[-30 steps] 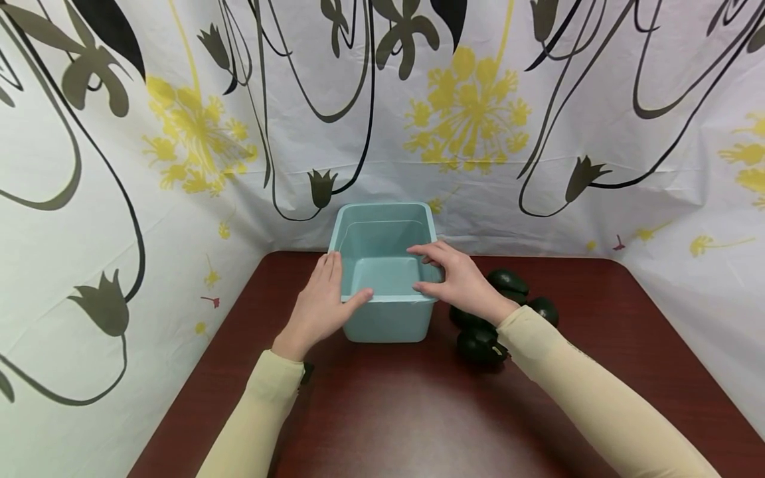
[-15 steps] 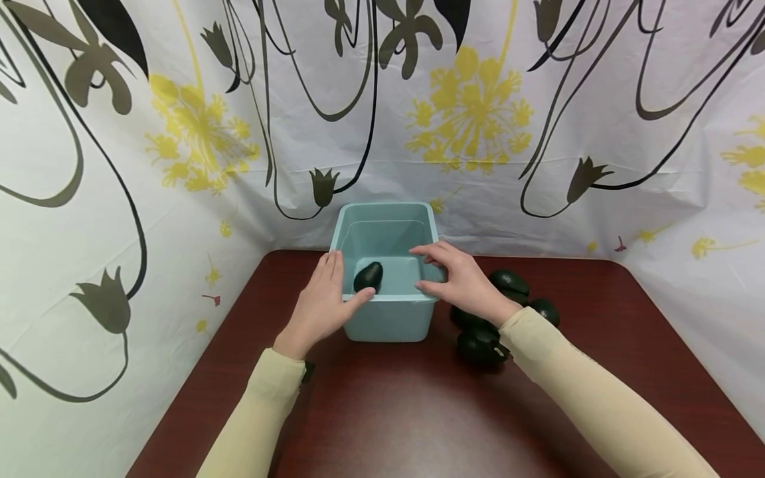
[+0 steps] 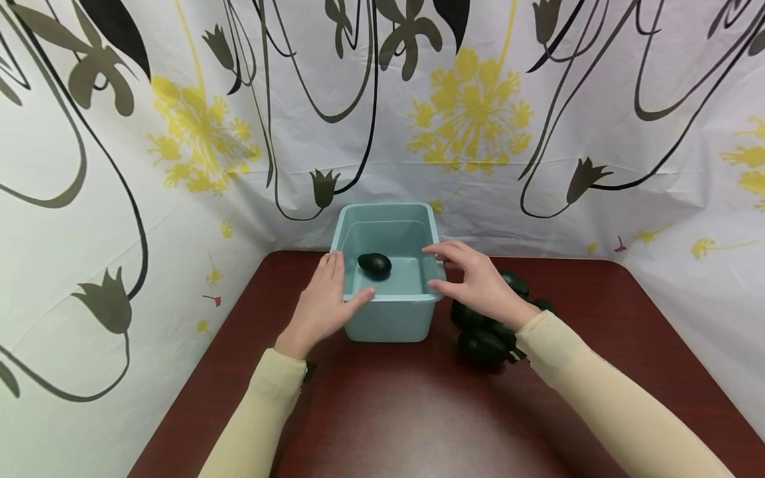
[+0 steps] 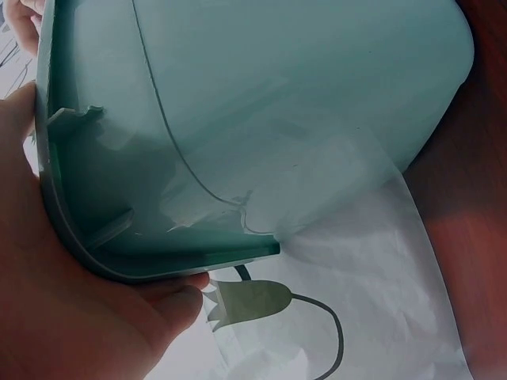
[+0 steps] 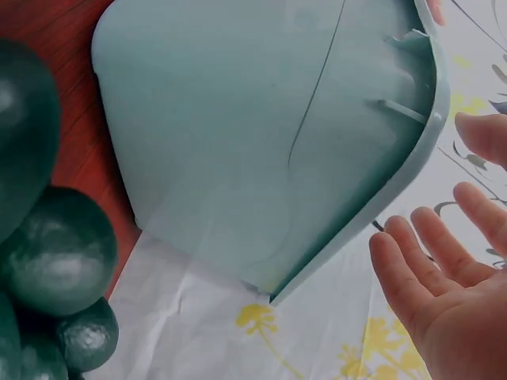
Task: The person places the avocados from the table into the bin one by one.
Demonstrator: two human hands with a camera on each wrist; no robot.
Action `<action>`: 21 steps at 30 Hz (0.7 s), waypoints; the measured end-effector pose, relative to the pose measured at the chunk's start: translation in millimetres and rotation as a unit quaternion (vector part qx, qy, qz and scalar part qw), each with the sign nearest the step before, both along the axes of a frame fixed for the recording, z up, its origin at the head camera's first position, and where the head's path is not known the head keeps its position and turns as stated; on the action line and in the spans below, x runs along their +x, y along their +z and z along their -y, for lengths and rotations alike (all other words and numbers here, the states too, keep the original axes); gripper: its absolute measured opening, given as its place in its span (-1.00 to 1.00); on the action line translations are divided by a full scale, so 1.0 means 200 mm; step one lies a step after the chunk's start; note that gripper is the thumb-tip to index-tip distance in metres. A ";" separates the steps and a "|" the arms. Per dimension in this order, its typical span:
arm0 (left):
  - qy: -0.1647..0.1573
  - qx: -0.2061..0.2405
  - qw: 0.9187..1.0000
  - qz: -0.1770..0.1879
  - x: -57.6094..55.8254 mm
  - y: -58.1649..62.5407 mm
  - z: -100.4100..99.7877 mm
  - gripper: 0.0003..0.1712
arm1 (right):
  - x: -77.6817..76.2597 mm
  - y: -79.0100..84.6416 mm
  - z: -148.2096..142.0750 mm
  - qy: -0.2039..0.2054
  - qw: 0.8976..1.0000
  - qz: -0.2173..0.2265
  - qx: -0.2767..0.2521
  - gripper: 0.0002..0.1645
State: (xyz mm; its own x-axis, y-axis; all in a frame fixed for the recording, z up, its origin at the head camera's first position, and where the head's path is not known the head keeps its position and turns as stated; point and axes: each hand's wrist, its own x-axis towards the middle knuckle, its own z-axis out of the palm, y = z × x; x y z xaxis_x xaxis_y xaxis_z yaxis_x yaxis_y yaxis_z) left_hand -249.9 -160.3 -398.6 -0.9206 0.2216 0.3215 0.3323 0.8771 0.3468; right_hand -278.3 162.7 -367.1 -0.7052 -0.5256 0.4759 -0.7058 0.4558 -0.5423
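A dark green avocado (image 3: 375, 266) lies on its side inside the light blue plastic bin (image 3: 388, 322), toward its left half. My left hand (image 3: 323, 299) rests at the bin's front left corner, fingers straight along the outside and thumb over the front rim. In the left wrist view that hand (image 4: 79, 297) touches the rim. My right hand (image 3: 478, 282) hovers by the bin's right rim with thumb and fingers spread and nothing held. The right wrist view shows this hand (image 5: 444, 293) apart from the rim.
Several avocados (image 3: 481, 346) are heaped on the table right of the bin, partly hidden beneath my right hand and sleeve. The dark red table (image 3: 382, 411) ends at a patterned white cloth (image 3: 490, 219) behind the bin and on both sides.
The avocado, unseen in the bin at first, appeared near its front left, then turned and shifted farther back. My right hand has moved slightly right; the left hand stays put.
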 end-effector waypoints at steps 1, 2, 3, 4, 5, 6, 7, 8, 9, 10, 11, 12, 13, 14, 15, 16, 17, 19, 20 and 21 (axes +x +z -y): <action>0.000 0.001 1.000 0.000 0.00 0.00 0.00 0.32 | 0.00 0.00 -0.01 -0.002 1.000 0.000 0.003 -0.30; 0.000 0.001 1.000 -0.001 0.00 0.00 0.00 0.32 | 0.01 0.00 -0.02 -0.004 1.000 0.000 0.005 -0.30; 0.000 0.002 1.000 -0.001 0.00 0.00 0.00 0.32 | 0.01 0.00 -0.03 -0.005 1.000 0.000 0.007 -0.31; 0.000 0.003 1.000 -0.002 0.00 0.00 0.00 0.32 | 0.02 0.00 -0.04 -0.006 1.000 0.001 0.008 -0.31; 0.000 0.003 1.000 -0.002 0.00 0.00 0.00 0.32 | 0.02 0.00 -0.05 -0.008 1.000 0.002 0.009 -0.31; 0.001 0.004 1.000 -0.001 0.00 0.00 0.00 0.33 | 0.02 0.00 -0.06 -0.010 1.000 0.003 0.010 -0.31; 0.002 0.005 1.000 0.000 0.00 0.00 0.00 0.33 | 0.03 -0.01 -0.07 -0.011 1.000 0.003 0.010 -0.31; 0.001 0.005 1.000 0.001 0.00 0.00 0.00 0.33 | 0.03 -0.01 -0.08 -0.013 1.000 0.004 0.009 -0.31; 0.002 0.006 1.000 0.002 0.00 0.00 0.00 0.33 | 0.03 -0.02 -0.10 -0.015 1.000 0.003 0.010 -0.30; 0.002 0.006 1.000 0.003 0.00 0.00 0.00 0.33 | 0.04 -0.02 -0.11 -0.016 1.000 0.002 0.010 -0.30; 0.001 0.006 1.000 0.004 0.00 0.00 0.00 0.33 | 0.04 -0.03 -0.12 -0.017 1.000 -0.001 0.011 -0.30; 0.000 0.007 1.000 0.005 0.00 -0.01 0.00 0.33 | 0.04 -0.03 -0.13 -0.017 1.000 -0.003 0.012 -0.30; -0.001 0.007 1.000 0.005 0.00 -0.01 0.00 0.33 | 0.04 -0.04 -0.14 -0.018 1.000 -0.005 0.013 -0.31; -0.003 0.006 1.000 0.004 0.00 -0.01 0.00 0.33 | 0.04 -0.05 -0.16 -0.020 1.000 -0.006 0.016 -0.31; -0.004 0.006 1.000 0.003 -0.01 -0.01 0.00 0.32 | 0.05 -0.06 -0.17 -0.023 1.000 -0.008 0.019 -0.32; -0.005 0.007 1.000 0.002 -0.01 0.00 0.00 0.32 | 0.05 -0.07 -0.17 -0.026 0.999 -0.009 0.023 -0.32; -0.007 0.007 1.000 0.000 -0.01 0.00 0.00 0.32 | 0.05 -0.08 -0.19 -0.029 0.999 -0.006 0.027 -0.33; -0.007 0.008 1.000 -0.003 0.00 0.00 0.00 0.32 | 0.05 -0.11 -0.20 -0.035 0.999 0.001 0.037 -0.34; -0.006 0.009 1.000 -0.004 0.00 0.00 0.00 0.32 | 0.05 -0.12 -0.21 -0.036 0.998 0.005 0.042 -0.34; -0.005 0.010 1.000 -0.004 0.00 0.00 0.00 0.32 | 0.06 -0.14 -0.22 -0.036 0.998 0.009 0.045 -0.34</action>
